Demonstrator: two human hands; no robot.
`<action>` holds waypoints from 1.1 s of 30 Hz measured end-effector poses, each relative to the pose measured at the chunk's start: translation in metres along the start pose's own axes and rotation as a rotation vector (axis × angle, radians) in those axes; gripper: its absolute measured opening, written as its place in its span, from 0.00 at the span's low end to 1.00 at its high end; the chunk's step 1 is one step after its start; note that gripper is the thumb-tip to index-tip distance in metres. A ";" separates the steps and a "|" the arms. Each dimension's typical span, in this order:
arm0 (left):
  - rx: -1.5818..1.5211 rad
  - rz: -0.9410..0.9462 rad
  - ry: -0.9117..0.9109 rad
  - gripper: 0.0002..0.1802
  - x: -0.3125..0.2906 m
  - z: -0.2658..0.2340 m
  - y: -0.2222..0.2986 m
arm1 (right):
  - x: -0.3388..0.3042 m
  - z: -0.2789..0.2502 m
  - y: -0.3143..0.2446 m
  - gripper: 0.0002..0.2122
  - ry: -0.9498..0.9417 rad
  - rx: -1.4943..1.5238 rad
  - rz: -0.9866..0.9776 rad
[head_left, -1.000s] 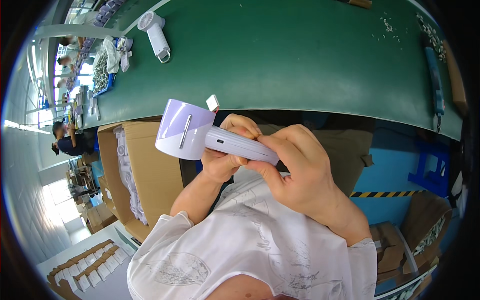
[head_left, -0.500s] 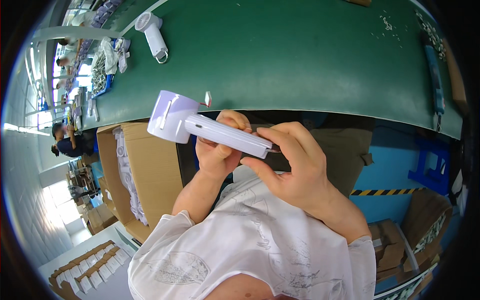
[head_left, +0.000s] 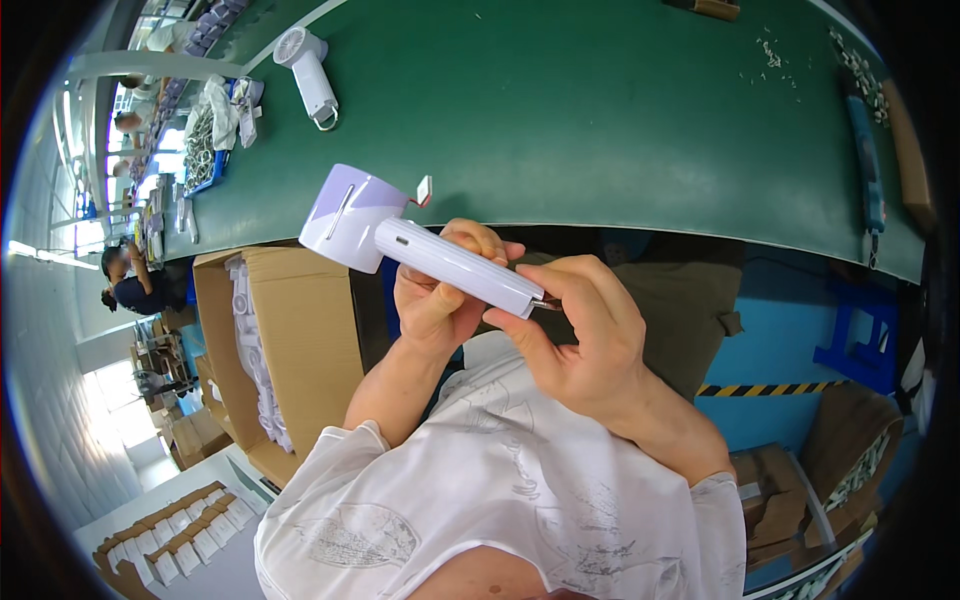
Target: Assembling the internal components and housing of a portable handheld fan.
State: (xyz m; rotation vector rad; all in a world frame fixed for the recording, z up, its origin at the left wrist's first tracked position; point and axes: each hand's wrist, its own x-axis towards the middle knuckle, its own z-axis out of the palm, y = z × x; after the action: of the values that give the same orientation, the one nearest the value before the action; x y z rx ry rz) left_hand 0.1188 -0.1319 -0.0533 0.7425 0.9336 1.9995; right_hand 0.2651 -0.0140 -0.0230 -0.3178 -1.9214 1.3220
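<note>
A handheld fan (head_left: 460,266) with a pale purple head and a ribbed white handle is held tilted over the table's near edge, its head toward the upper left. My left hand (head_left: 440,300) is closed round the middle of the handle. My right hand (head_left: 590,330) has its thumb and forefinger on either side of the handle's lower end. Between those fingers a small metal piece (head_left: 546,304) shows at the end; its kind is hidden. A short red wire with a white connector (head_left: 424,189) sticks out beside the fan's head.
Another handheld fan (head_left: 307,78) with a wrist loop lies on the green table (head_left: 600,120). An open cardboard box (head_left: 305,330) of white parts stands at the left. A teal tool (head_left: 868,165) and small white bits (head_left: 770,55) lie at the right. A blue stool (head_left: 862,335) stands below.
The fan's head has risen a little and the handle has turned slightly, showing more of its slot. Both hands keep their hold, with the right fingers shifted only slightly.
</note>
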 end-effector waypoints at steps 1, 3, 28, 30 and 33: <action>-0.008 -0.011 0.010 0.25 0.000 0.000 0.000 | 0.000 0.000 0.001 0.18 0.013 -0.018 -0.016; -0.026 -0.025 0.044 0.25 0.001 0.004 -0.001 | 0.000 0.002 0.004 0.19 0.033 -0.029 -0.029; 0.363 -0.362 0.483 0.16 0.041 0.066 0.031 | 0.012 -0.019 0.006 0.17 -0.129 0.817 0.800; 0.454 -0.422 0.473 0.17 0.045 0.071 0.036 | 0.009 -0.018 0.009 0.17 -0.115 0.858 0.779; 0.456 -0.416 0.401 0.18 0.043 0.067 0.034 | 0.008 -0.021 0.014 0.17 -0.068 0.978 0.775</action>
State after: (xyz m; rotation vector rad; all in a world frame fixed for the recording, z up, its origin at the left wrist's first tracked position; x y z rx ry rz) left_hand 0.1331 -0.0860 0.0189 0.3348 1.6668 1.6017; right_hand 0.2721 0.0109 -0.0280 -0.5223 -0.9763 2.6024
